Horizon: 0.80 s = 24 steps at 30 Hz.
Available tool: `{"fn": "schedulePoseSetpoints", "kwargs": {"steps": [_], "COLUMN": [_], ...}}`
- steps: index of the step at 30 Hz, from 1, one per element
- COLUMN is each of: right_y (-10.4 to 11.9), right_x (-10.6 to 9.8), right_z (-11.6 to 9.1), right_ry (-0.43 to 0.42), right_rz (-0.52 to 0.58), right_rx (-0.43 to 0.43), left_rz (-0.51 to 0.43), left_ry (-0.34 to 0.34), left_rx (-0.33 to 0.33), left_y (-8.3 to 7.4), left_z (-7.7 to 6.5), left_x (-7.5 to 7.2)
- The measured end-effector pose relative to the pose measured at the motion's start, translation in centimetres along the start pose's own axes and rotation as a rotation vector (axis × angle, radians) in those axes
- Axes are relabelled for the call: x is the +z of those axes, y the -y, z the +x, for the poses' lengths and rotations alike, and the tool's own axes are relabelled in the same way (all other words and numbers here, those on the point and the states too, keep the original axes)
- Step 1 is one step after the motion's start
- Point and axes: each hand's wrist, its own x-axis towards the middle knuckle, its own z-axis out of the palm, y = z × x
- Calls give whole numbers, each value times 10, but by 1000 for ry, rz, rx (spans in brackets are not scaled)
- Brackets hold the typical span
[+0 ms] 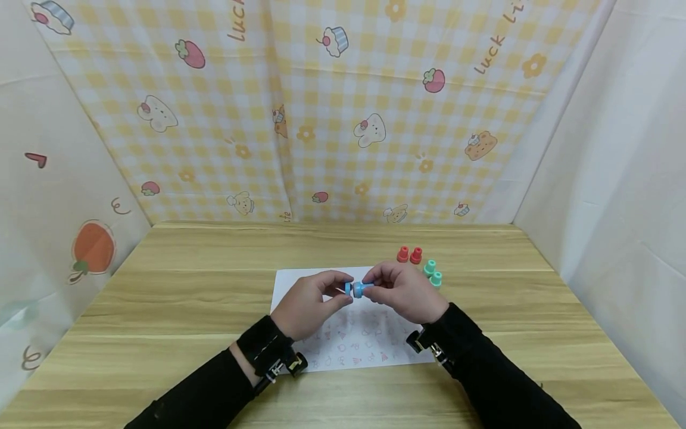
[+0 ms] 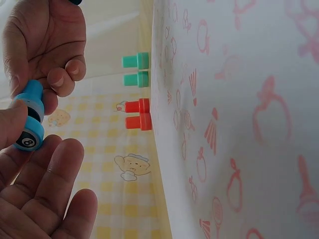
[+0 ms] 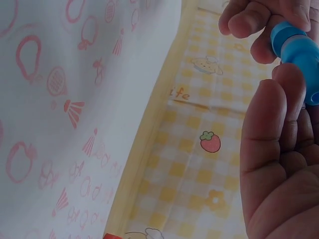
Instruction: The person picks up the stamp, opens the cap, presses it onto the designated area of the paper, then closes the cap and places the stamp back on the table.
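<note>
Over the sheet of paper, my left hand (image 1: 308, 305) pinches the blue cap (image 1: 348, 289) of a toy stamp between thumb and fingers. Facing it, my right hand (image 1: 409, 293) grips the narrow handle of the blue stamp (image 1: 358, 290). In the left wrist view the cap (image 2: 30, 135) shows a dark round label on its end, and a dark gap parts it from the stamp body (image 2: 34, 91). The two blue pieces are lined up end to end in the right wrist view, the cap (image 3: 280, 36) close against the stamp (image 3: 300, 54).
Beneath the hands lies white paper (image 1: 348, 351) with rows of small pink and red prints, such as shuttlecocks and fruit. Two red stamps (image 1: 409, 255) and two green stamps (image 1: 433, 274) stand beyond the right hand. A patterned cloth (image 1: 321, 119) hangs behind the wooden table (image 1: 187, 286).
</note>
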Motion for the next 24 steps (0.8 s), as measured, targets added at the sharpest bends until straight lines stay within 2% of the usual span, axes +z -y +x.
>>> {"fn": "schedulePoseSetpoints", "kwargs": {"steps": [9, 24], "right_y": [1, 2], "right_x": [3, 4], "right_z": [0, -1], "right_ry": [23, 67], "right_rz": [6, 18], "right_rx": [5, 11], "left_rz": [-22, -20], "left_ry": [27, 29], "left_rx": [44, 44], "left_y": [1, 1], "left_z": [0, -1], "left_x": [0, -1]}}
